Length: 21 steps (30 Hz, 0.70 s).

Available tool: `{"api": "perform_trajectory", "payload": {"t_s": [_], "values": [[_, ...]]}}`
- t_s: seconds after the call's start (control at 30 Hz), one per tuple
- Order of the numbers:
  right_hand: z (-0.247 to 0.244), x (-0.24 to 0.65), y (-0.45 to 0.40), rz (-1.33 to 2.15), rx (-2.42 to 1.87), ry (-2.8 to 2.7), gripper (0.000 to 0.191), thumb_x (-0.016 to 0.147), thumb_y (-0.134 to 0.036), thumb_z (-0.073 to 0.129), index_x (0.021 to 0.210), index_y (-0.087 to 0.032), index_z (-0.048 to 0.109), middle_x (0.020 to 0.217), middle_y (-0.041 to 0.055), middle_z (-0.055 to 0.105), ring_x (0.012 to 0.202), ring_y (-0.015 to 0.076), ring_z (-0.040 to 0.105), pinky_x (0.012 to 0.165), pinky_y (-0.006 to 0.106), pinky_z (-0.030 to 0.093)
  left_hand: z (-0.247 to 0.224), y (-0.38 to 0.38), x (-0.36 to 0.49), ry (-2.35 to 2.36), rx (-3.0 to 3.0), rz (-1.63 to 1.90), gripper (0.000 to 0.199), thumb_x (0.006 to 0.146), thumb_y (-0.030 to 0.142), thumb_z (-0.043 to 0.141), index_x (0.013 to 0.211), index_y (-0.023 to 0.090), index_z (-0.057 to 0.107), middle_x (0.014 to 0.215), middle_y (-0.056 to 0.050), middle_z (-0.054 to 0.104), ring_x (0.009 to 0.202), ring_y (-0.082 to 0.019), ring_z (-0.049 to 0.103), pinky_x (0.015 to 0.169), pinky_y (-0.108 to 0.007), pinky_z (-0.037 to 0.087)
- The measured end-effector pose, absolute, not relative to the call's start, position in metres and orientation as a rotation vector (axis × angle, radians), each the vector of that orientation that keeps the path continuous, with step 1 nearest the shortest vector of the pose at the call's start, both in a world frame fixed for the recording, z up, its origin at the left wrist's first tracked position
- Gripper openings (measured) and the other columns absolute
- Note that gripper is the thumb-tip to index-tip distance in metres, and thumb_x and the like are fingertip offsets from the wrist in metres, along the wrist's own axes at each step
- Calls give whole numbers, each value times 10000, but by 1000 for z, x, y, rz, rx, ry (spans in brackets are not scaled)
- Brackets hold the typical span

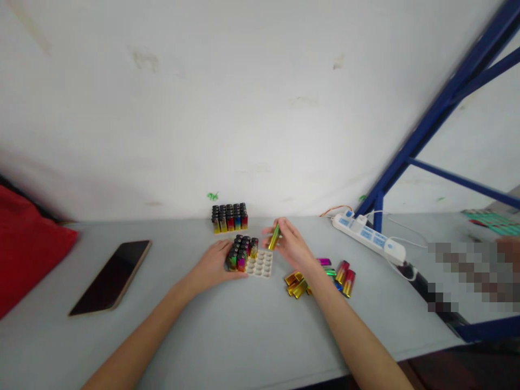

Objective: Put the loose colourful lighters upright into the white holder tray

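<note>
My right hand [293, 245] holds a shiny green-and-gold cylinder [274, 237] between thumb and fingers, tilted above the right part of a white tray [265, 266] with round holes. Several upright cylinders [242, 252] with black tops and metallic coloured bodies fill the tray's left part; round holes show bare at its right. My left hand [215, 264] wraps the tray's left side, thumb in front and fingers behind, against the nearest cylinders. Under and beside my right forearm lies a loose pile of gold, purple, green and red cylinders [298, 286].
Behind stands another block of upright black-topped cylinders [229, 218] near the wall. A phone [111, 277] and a red cloth-like item [28, 244] are at the left. A white power strip [369, 237] with cables and a blue metal frame [430, 114] stand at the right. A blurred hand is at the far right edge.
</note>
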State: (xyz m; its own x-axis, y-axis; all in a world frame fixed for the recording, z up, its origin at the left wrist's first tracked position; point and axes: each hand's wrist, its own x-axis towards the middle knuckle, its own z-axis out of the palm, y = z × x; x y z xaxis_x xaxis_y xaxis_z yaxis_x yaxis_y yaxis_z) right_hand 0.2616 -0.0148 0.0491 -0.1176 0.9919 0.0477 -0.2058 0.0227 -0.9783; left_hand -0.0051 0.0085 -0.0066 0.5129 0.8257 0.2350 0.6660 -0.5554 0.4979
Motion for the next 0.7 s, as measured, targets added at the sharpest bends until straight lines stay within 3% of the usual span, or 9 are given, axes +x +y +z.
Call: {"api": "perform_trajectory", "payload": {"t_s": [0.1, 0.2, 0.4, 0.53, 0.7], "values": [[39, 252, -28, 1537, -933, -1164, 626, 857, -870, 680, 988, -289, 489, 665, -93, 435, 521, 126, 399, 503, 247, 389, -4, 6, -4, 1246, 2416, 619, 885, 697, 734, 922, 1368, 196, 717, 1395, -189, 742, 1311, -430, 686, 1193, -560, 519], [27, 248, -36, 1441, -1048, -1262, 585, 902, -839, 643, 901, -272, 501, 633, -108, 335, 511, 111, 268, 469, 239, 271, -3, 4, -4, 1256, 2427, 601, 856, 704, 736, 921, 1340, 197, 724, 1382, -184, 745, 1314, -424, 684, 1193, -540, 519], [22, 240, -39, 804, -1376, -1552, 503, 962, -600, 537, 632, -252, 384, 605, -53, 353, 625, 132, 364, 585, 283, 263, -4, 4, -5, 1258, 2420, 626, 832, 692, 733, 928, 1325, 234, 723, 1360, -156, 755, 1291, -416, 691, 1182, -546, 521], [24, 239, -42, 751, -1386, -1615, 416, 914, -492, 543, 623, -252, 370, 600, -54, 338, 618, 130, 369, 591, 285, 250, -4, 4, -4, 1275, 2414, 588, 810, 685, 745, 927, 1288, 239, 736, 1343, -153, 761, 1287, -420, 693, 1172, -544, 530], [24, 244, -43, 768, -1339, -1729, 441, 1037, -583, 507, 751, -248, 487, 647, -49, 501, 644, 152, 464, 622, 277, 345, -5, 4, -4, 1270, 2410, 598, 866, 712, 733, 921, 1370, 216, 700, 1417, -179, 727, 1331, -423, 667, 1216, -559, 492]]}}
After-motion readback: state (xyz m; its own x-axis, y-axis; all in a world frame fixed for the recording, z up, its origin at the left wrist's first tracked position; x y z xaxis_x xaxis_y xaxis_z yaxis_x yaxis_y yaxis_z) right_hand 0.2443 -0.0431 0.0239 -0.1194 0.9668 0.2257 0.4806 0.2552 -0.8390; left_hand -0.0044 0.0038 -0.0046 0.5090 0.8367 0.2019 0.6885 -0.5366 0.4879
